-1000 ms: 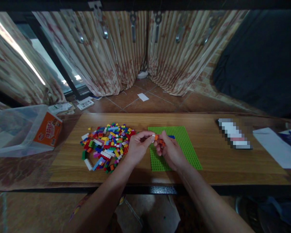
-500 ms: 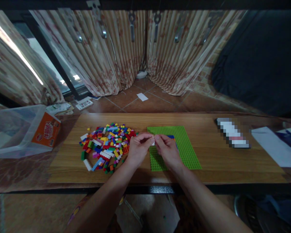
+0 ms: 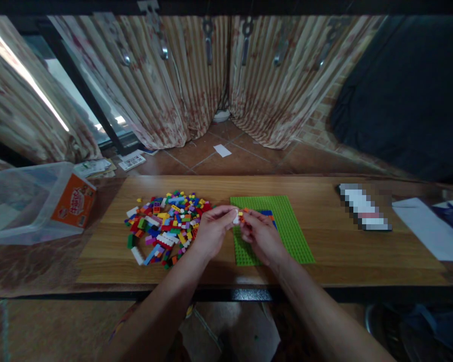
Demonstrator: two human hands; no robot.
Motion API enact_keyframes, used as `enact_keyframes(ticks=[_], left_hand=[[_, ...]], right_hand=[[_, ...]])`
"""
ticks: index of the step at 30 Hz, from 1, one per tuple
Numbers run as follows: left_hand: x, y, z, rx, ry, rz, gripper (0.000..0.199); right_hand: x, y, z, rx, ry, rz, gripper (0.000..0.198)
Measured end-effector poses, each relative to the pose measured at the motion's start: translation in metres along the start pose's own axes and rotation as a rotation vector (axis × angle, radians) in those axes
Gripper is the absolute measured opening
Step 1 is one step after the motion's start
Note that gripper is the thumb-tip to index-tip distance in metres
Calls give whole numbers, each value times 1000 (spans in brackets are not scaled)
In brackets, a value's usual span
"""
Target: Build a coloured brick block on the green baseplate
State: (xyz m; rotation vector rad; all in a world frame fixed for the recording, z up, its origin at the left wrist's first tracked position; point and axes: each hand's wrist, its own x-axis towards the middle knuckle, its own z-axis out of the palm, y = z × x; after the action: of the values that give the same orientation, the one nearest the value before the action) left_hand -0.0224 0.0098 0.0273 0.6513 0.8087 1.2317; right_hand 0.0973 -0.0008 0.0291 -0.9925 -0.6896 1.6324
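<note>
Over the near left part of a green baseplate (image 3: 292, 236), my two hands meet at the fingertips. My left hand (image 3: 213, 229) pinches a small white toy brick (image 3: 236, 216). Against it, the fingers of my right hand (image 3: 262, 234) close on a small orange piece (image 3: 243, 213), with a bit of yellow showing between the two. Whether these pieces are joined I cannot tell. Behind my right hand, blue and orange bricks (image 3: 271, 217) sit on the baseplate, partly hidden. A heap of mixed toy bricks (image 3: 166, 226) lies left of my left hand.
The wooden board (image 3: 343, 256) carries everything. A clear plastic bin (image 3: 26, 201) with an orange label stands at the left. A blurred-out flat object (image 3: 364, 207) lies to the right, and white paper (image 3: 426, 223) lies past it. Curtains hang behind.
My fingers have shifted a little, so the orange and yellow pieces beside the white brick now show. The orange bricks on the baseplate have come into sight behind my right hand.
</note>
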Motion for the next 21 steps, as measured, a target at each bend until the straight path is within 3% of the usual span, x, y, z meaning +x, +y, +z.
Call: enact_keyframes(ticks=[11,21], left_hand=[[-1,7,-1,-13,20,-82,15],[0,1,0,355,-2,73,22]], right_hand=[[-2,-2,3,4,-1,-18,20],[0,1,-1,-37,-13,-65,25]])
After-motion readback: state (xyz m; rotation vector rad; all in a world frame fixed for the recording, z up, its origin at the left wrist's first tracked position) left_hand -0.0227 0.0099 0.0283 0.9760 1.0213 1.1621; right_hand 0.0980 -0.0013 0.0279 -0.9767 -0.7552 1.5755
